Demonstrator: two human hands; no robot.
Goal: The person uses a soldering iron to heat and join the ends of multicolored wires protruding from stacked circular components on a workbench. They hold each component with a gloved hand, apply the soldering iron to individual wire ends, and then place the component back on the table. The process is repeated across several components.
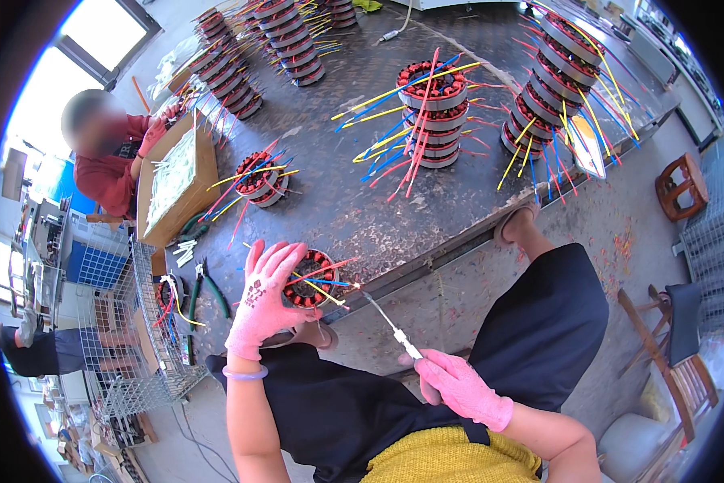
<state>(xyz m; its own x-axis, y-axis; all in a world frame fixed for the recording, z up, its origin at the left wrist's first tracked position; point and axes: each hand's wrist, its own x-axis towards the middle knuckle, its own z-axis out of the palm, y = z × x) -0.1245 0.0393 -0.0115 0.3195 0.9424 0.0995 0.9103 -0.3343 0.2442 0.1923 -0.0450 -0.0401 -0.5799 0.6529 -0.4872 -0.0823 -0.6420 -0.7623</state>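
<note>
Head view. Left hand (265,302), pink-gloved, is closed round a stator (320,262) at the near edge of the desk (370,213): thumb on the near side, fingers spread by the far-left rim. Whether the stator rests on the desk or is lifted slightly: cannot tell. Its wires (327,282), red, blue and yellow, point right, away from the palm; presumably turned so that their ends face the tool.

Right hand (457,386), also gloved, is closed on the pale handle of an iron (400,333), gripped well behind the metal shaft, likely for distance from a hot tip. Tip sits at the wire ends; contact or small gap not resolvable.

Surroundings: a loose stator (264,187) lies farther back, wires fanned. Beyond it, a short stack (434,117) stands upright; a taller stack (551,88) appears tilted, perhaps lens bend. Stacking probably saves surface, with wires left hanging outward so they are not pinched. Pliers (214,295) and white tubes (186,252) lie left of the left hand, seemingly for short reach. A co-worker (108,165) sits behind a box (193,173).
</note>
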